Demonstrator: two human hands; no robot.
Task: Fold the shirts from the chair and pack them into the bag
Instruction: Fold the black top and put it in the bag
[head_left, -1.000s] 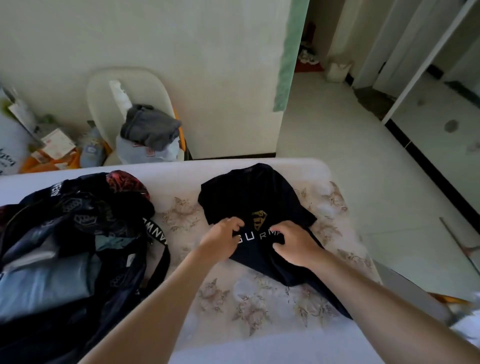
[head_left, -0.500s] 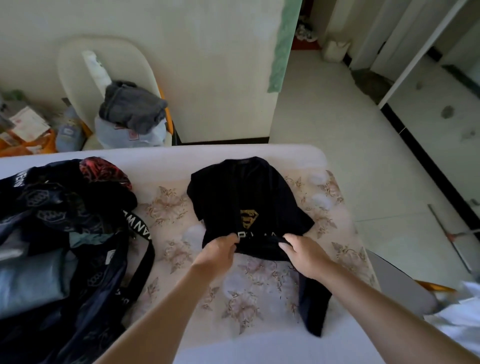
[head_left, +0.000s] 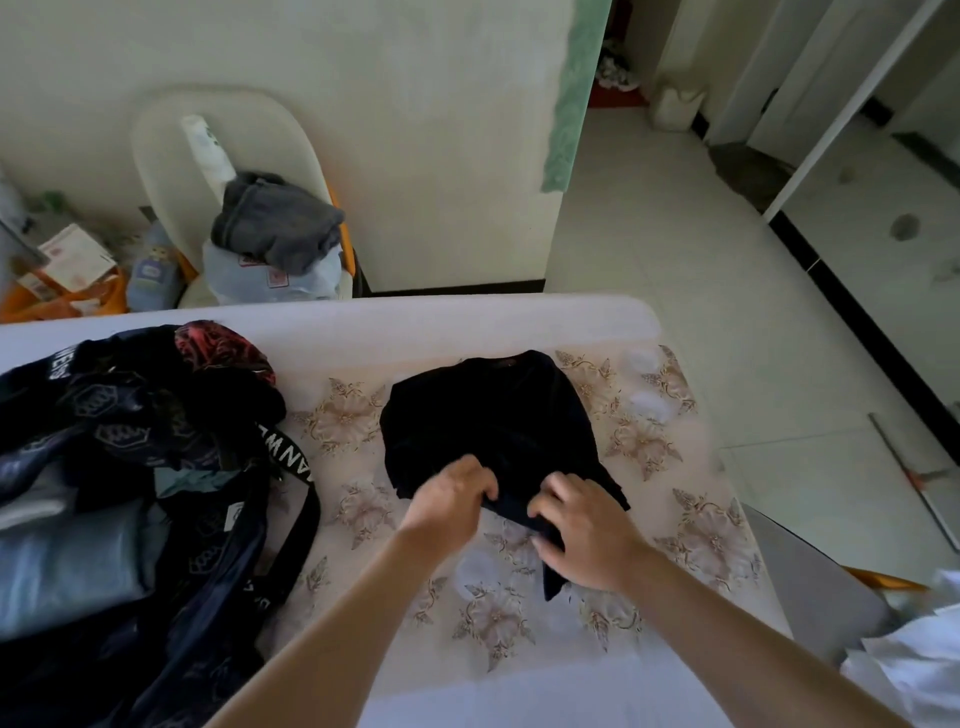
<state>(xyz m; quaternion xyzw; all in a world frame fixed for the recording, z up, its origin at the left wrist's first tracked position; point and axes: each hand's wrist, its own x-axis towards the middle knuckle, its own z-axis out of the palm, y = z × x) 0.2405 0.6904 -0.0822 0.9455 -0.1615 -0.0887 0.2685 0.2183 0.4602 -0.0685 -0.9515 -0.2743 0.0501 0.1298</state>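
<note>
At black shirt (head_left: 493, 415) hem: left hand (head_left: 449, 501), right hand (head_left: 582, 530) fingers (head_left: 551, 489) grip.

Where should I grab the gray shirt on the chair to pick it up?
Pinch the gray shirt at its bunched top, coming down from above. It lies crumpled atop a pale bundle on the chair, with the backrest behind, so the top is probably the freest side.

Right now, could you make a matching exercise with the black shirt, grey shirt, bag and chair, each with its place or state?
1 black shirt
2 grey shirt
3 bag
4 chair

A lying on the chair
B open, on the table's left side
C gripped by left hand and right hand
D cream, by the wall

Pairs: 1-C, 2-A, 3-B, 4-D
</note>
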